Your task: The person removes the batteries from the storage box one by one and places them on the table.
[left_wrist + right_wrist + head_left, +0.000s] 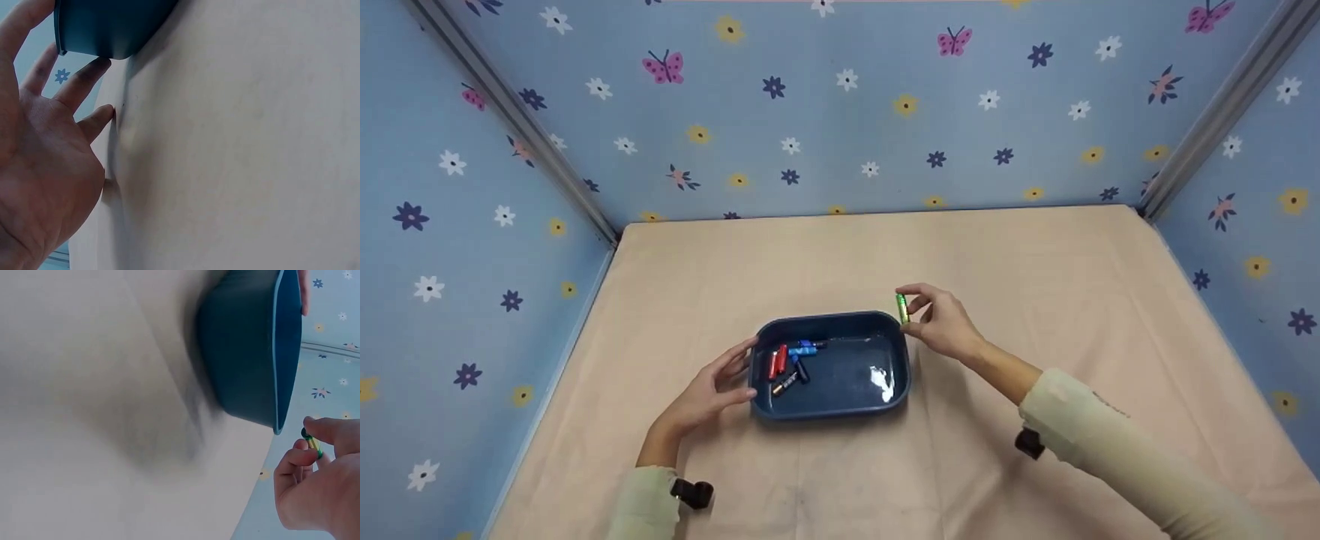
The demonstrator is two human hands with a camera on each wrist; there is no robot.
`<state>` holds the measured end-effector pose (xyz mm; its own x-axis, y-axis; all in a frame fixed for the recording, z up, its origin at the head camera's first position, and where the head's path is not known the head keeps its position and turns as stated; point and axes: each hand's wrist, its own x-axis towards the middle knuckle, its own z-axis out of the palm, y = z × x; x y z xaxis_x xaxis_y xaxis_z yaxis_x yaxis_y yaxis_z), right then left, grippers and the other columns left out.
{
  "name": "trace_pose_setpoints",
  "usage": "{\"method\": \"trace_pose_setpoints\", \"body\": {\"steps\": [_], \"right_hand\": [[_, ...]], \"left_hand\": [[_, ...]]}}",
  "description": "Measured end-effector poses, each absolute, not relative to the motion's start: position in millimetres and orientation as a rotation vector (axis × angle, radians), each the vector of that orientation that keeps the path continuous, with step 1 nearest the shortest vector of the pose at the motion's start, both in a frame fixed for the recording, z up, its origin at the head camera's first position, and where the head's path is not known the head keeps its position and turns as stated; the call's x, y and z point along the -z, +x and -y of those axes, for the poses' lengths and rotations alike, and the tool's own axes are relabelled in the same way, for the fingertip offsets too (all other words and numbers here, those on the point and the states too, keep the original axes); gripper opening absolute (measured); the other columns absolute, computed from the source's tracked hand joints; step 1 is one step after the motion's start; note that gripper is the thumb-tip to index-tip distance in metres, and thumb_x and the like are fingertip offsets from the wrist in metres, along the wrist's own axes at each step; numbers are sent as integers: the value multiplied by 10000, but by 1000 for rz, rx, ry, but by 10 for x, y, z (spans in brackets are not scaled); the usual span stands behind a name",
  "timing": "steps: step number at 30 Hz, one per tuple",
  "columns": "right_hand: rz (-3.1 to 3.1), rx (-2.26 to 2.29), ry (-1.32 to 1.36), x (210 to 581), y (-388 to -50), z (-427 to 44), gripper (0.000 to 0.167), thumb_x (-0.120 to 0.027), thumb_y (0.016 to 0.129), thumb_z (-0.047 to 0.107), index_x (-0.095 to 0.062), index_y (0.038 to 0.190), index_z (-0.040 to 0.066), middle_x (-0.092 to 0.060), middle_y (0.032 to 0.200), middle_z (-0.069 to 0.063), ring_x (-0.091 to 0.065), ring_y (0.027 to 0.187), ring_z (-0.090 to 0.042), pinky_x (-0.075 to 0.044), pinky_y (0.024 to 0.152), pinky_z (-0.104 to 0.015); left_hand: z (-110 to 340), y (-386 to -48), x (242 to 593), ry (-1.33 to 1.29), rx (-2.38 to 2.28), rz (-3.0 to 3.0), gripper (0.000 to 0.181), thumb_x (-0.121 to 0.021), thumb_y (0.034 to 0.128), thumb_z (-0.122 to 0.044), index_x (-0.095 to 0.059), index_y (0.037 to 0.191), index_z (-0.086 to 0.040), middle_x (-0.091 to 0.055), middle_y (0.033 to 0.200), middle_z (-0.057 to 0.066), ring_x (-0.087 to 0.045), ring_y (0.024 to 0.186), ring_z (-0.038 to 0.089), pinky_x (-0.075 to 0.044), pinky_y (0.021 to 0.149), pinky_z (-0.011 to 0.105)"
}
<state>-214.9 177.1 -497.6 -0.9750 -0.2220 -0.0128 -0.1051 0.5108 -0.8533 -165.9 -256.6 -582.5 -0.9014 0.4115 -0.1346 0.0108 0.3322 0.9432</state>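
A dark blue plastic bin (840, 412) stands on the cloth, with several batteries (802, 350) in its left part: red, blue, dark and black-and-gold ones. My left hand (706, 391) is at the bin's left end, fingers spread and fairly straight, thumb and fingertips at its wall and rim. In the left wrist view its fingers (84, 84) reach up to the bin's outer side. Just outside the back right corner, my right hand (949, 328) pinches a green and yellow battery (902, 308) by its two ends, between thumb and fingertips. The right wrist view shows this battery (313, 443) beside the rim.
A pale peach cloth (1020, 262) with creases covers the table. Blue panels (840, 112) printed with flowers and butterflies rise at the back and both sides, joined by grey metal posts (1222, 112). Glare shows on the bin's floor at the right.
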Motion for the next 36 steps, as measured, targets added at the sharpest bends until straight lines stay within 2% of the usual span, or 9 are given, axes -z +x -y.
{"method": "trace_pose_setpoints", "body": {"steps": [8,17,29,36], "right_hand": [[-2647,1494,-183,5090,-2188,-1955,606,-829,894,-89,-680,1477,-14,-727,1076,-198,-581,769,-108,-494,668,-166],[-2630,1513,-81,5265,-2291,-2031,610,-829,905,-82,-671,1491,-21,-715,1056,-140,-576,789,-110,-480,696,-176],[-2518,1536,-51,5553,-2252,-1988,606,-754,906,-163,-649,1494,-60,-691,1063,-162,-654,873,-134,-526,706,-156],[-2551,1459,-39,5636,-2214,-1948,601,-736,883,-151,-650,1473,-80,-723,1007,-122,-643,893,-138,-501,744,-182]], "left_hand": [[2598,-1638,5820,373,-1594,-2256,894,-809,1028,-117,-335,1785,-153,-299,1867,182,-334,1711,513,-216,1381,725],[2600,-1643,5831,362,-1585,-2253,896,-816,1033,-154,-334,1788,-178,-300,1870,162,-325,1720,495,-197,1387,719],[2577,-1668,5823,359,-1607,-2236,887,-821,1026,-152,-352,1779,-158,-316,1865,164,-322,1726,483,-142,1393,735],[2571,-1653,5828,378,-1609,-2232,885,-811,1034,-139,-339,1783,-156,-303,1872,159,-320,1726,484,-173,1390,724]]}}
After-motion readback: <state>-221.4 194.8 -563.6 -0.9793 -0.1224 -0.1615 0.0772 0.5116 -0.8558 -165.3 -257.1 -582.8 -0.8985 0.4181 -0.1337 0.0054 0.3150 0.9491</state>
